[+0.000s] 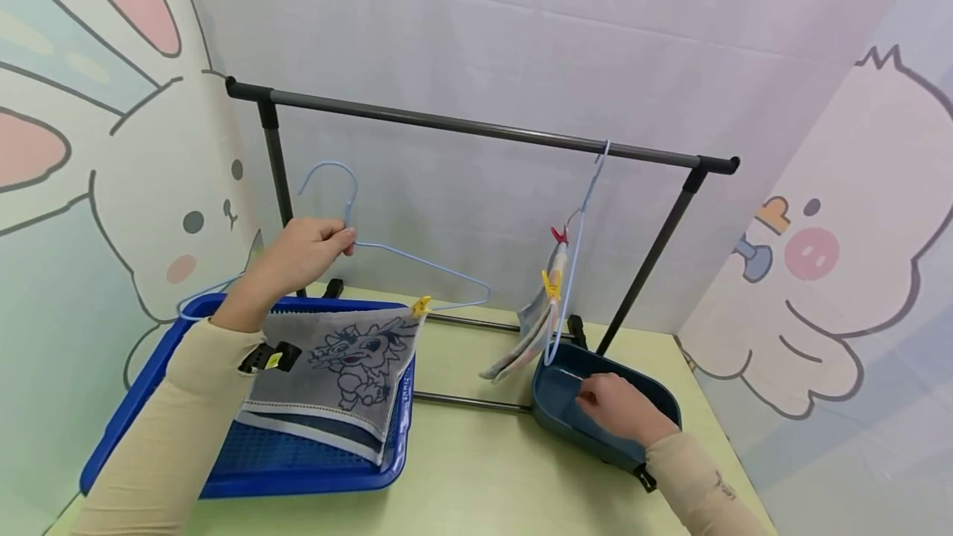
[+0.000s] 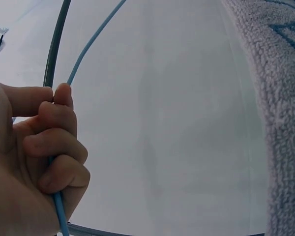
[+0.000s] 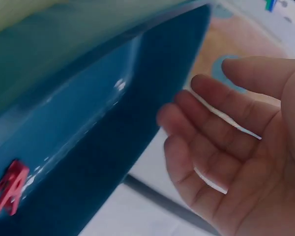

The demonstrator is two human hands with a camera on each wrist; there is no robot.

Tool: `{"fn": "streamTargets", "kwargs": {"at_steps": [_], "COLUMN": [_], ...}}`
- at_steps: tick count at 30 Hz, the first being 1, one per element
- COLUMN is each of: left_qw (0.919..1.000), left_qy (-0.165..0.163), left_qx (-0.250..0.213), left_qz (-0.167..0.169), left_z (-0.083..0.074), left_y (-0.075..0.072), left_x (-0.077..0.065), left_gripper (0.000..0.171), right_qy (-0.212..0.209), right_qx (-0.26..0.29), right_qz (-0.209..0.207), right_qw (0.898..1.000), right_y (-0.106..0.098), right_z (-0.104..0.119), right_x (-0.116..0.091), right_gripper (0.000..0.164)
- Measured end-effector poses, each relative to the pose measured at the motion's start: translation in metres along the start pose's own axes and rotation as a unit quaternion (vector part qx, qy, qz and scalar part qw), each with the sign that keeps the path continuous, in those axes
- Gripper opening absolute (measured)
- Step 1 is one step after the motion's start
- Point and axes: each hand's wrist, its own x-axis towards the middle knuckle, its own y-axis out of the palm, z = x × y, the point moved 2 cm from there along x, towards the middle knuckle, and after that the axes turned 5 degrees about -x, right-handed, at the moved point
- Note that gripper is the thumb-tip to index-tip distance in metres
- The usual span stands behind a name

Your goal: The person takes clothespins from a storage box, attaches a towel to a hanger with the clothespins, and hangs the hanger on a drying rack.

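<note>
My left hand [image 1: 301, 256] grips a light blue wire hanger [image 1: 424, 260] just under its hook, which points up and touches nothing. From the hanger droops a grey towel [image 1: 320, 383] with a dark cartoon figure, its right corner held by a yellow clothespin [image 1: 421, 306]. The forearm hides the towel's left corner. Over a dark teal bin [image 1: 554, 395] is my right hand [image 1: 621, 410]; in the right wrist view its fingers are loosely bent with nothing between them. A red clothespin [image 3: 11, 189] lies inside that bin.
A blue basket [image 1: 298, 486] stands below the towel. Across the back runs a dark rack rail [image 1: 447, 124]. On its right part hangs another blue hanger [image 1: 572, 296] with a cloth [image 1: 530, 346], red clothespin [image 1: 560, 236] and yellow clothespin [image 1: 552, 285].
</note>
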Motion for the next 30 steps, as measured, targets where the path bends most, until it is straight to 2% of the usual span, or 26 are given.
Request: {"fn": "streamTargets", "kwargs": {"at_steps": [6,10,16,22,30], "left_qw": [1.0,1.0,0.9999,0.9999,0.9999], "left_qy": [-0.002,0.002,0.006,0.003,0.01], "left_qx": [0.001,0.002,0.008,0.011,0.009], "left_qz": [0.004,0.004,0.002,0.007,0.007], "left_z": [0.0,0.0,0.0,0.0,0.0], "left_y": [0.001,0.002,0.002,0.004,0.006], "left_x": [0.001,0.002,0.005,0.005,0.007], "left_gripper": [0.037,0.036,0.036,0.036,0.034], "right_qy": [0.079,0.111,0.135,0.158,0.178], "right_qx": [-0.001,-0.004,0.003,-0.024,-0.063], "right_qz": [0.021,0.033,0.057,0.096,0.107], "right_qw": [0.997,0.993,0.989,0.982,0.976], "right_y": [0.005,0.007,0.006,0.008,0.009], "right_z": [-0.022,-0.031,-0.039,-0.048,-0.057], "right_x": [-0.006,-0.008,-0.01,-0.011,-0.008], "right_gripper": [0.006,0.005,0.005,0.008,0.004]}}
